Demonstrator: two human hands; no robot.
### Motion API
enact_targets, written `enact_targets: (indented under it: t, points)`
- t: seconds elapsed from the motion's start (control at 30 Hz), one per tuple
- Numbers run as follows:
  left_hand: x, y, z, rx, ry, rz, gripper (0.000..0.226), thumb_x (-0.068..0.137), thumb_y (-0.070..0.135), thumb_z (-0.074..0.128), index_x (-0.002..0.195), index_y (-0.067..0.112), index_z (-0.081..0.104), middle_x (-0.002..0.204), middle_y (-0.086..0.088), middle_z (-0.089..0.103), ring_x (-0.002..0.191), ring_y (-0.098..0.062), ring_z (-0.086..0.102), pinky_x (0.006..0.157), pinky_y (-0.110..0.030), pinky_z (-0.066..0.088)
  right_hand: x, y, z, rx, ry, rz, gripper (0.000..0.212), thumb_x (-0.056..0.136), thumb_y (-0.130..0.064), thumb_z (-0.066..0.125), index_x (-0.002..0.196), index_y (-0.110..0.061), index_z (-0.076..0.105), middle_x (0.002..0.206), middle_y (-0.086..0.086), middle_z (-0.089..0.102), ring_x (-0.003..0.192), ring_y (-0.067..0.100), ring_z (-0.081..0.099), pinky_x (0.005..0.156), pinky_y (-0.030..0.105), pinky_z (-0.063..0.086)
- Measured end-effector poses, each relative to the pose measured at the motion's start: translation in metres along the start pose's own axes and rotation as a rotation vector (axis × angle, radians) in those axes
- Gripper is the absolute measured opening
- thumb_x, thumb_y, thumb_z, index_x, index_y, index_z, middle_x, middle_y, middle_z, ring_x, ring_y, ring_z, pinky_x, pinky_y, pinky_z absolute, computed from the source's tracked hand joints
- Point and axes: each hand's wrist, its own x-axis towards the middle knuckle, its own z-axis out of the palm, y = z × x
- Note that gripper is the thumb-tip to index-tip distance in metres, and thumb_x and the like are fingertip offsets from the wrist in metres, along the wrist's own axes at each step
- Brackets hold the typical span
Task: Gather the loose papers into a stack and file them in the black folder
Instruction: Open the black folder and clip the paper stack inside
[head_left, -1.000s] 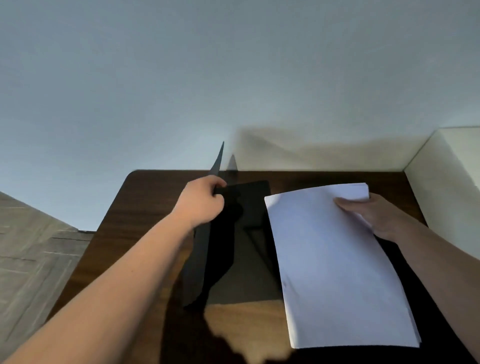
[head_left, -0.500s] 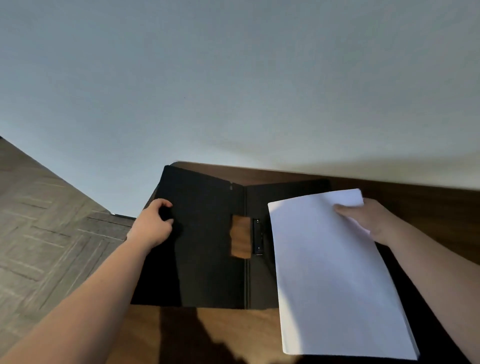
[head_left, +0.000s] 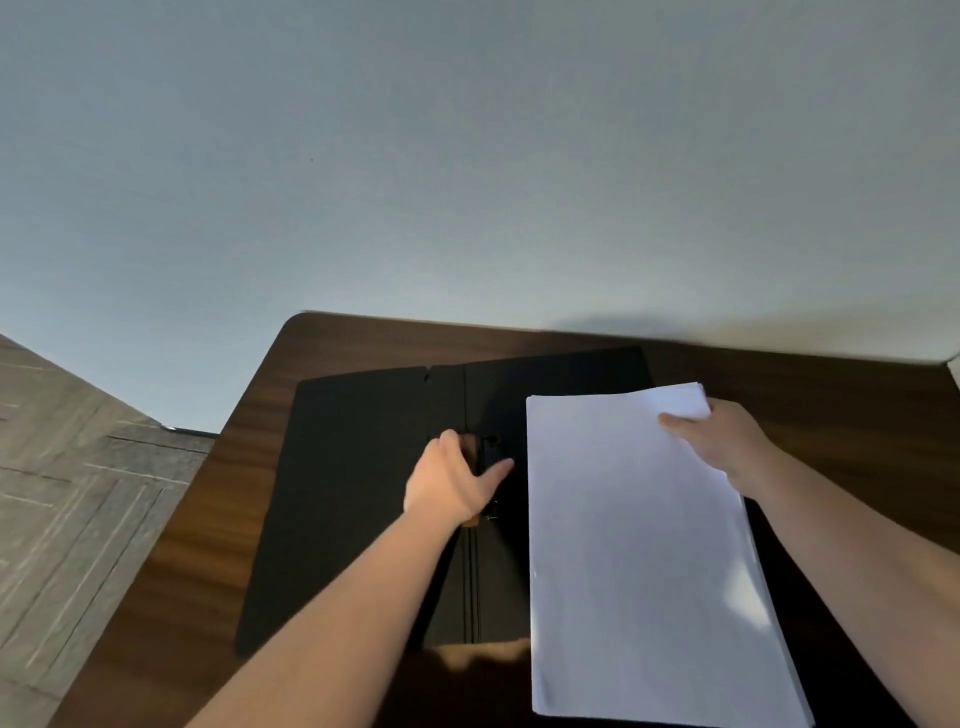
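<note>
A flat black card folder (head_left: 353, 499) lies opened out on the dark brown wooden table (head_left: 208, 530), its left cover flat. The left hand (head_left: 452, 483) rests at the spine by the small clip, fingers spread and gripping nothing. To the right, the neat stack of white paper sheets (head_left: 639, 561) sits over the folder's right half, pinched at its far corner by the right hand (head_left: 722, 441).

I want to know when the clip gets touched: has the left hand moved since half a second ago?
Yes. The left hand went from the open black folder's outer left cover edge rightward to the central spine clip.
</note>
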Motion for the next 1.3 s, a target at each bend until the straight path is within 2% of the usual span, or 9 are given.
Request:
enact_targets:
  t: [0.1,0.33,0.43,0.57,0.63,0.73,0.93,1.07,1.3]
  points:
    - [0.001,0.009,0.018,0.170,0.011,-0.037,0.080,0.071,0.072,0.057,0.119,0.010,0.045,0.118,-0.005,0.051,0.108,-0.025,0.056,0.078,-0.035,0.049,0.000,0.002,0.002,-0.015,0.009,-0.011,0.032,0.090,-0.021,0.063,0.116,-0.003,0.063,0.104,0.015,0.066,0.088,0.028,0.059,0.078,0.034,0.045]
    - [0.004,0.012,0.024,0.253,0.014,0.055,0.045,0.095,0.047,0.037,0.113,0.008,0.049,0.120,-0.010,0.054,0.102,-0.030,0.059,0.070,-0.034,0.040,0.004,0.004,0.002,-0.025,0.062,-0.033,0.034,0.090,-0.022,0.062,0.118,-0.002,0.062,0.107,0.016,0.066,0.089,0.028,0.059,0.075,0.033,0.044]
    - [0.002,0.013,0.025,0.264,0.001,0.097,0.041,0.097,0.042,0.034,0.108,0.007,0.053,0.115,-0.010,0.058,0.099,-0.031,0.061,0.070,-0.034,0.041,0.004,0.001,0.006,-0.105,0.081,-0.061,0.033,0.091,-0.023,0.061,0.115,-0.001,0.062,0.100,0.015,0.065,0.086,0.028,0.058,0.073,0.035,0.046]
    - [-0.004,0.005,0.031,0.267,-0.030,0.176,0.034,0.099,0.035,0.030,0.091,0.011,0.053,0.094,-0.005,0.059,0.092,-0.029,0.061,0.075,-0.033,0.043,0.006,-0.007,0.012,-0.235,0.070,-0.090,0.031,0.092,-0.026,0.058,0.111,-0.002,0.062,0.096,0.013,0.062,0.083,0.025,0.055,0.072,0.035,0.044]
    - [-0.003,-0.002,0.030,0.227,-0.045,0.216,0.032,0.100,0.030,0.029,0.075,0.016,0.044,0.076,0.003,0.049,0.080,-0.025,0.056,0.074,-0.033,0.044,0.007,-0.010,0.014,-0.300,0.062,-0.097,0.029,0.092,-0.027,0.057,0.108,-0.003,0.063,0.091,0.009,0.059,0.083,0.025,0.055,0.072,0.035,0.044]
    - [-0.001,-0.009,0.025,0.193,-0.074,0.276,0.039,0.101,0.026,0.028,0.063,0.022,0.034,0.065,0.008,0.041,0.070,-0.016,0.047,0.070,-0.028,0.039,0.010,-0.015,0.015,-0.361,0.053,-0.111,0.027,0.092,-0.028,0.056,0.104,-0.004,0.062,0.089,0.008,0.057,0.086,0.027,0.058,0.072,0.037,0.045]
    - [0.002,-0.014,0.023,0.165,-0.144,0.309,0.039,0.101,0.028,0.028,0.063,0.024,0.031,0.066,0.008,0.040,0.068,-0.015,0.044,0.070,-0.026,0.033,0.017,-0.023,0.021,-0.395,0.062,-0.166,0.027,0.091,-0.027,0.057,0.103,-0.004,0.064,0.099,0.015,0.065,0.098,0.035,0.061,0.071,0.032,0.041]
    - [0.003,-0.013,0.020,0.160,-0.182,0.313,0.039,0.101,0.030,0.027,0.063,0.024,0.032,0.068,0.009,0.040,0.074,-0.017,0.046,0.072,-0.028,0.035,0.023,-0.030,0.030,-0.432,0.049,-0.191,0.016,0.091,-0.026,0.057,0.089,-0.010,0.059,0.087,0.007,0.058,0.083,0.028,0.053,0.070,0.031,0.040]
    - [0.003,-0.009,0.014,0.136,-0.211,0.283,0.040,0.101,0.031,0.027,0.063,0.023,0.034,0.067,0.008,0.042,0.073,-0.018,0.048,0.072,-0.029,0.039,0.030,-0.030,0.034,-0.452,0.052,-0.186,0.016,0.090,-0.026,0.058,0.084,-0.011,0.054,0.085,0.008,0.058,0.081,0.028,0.053,0.068,0.031,0.041]
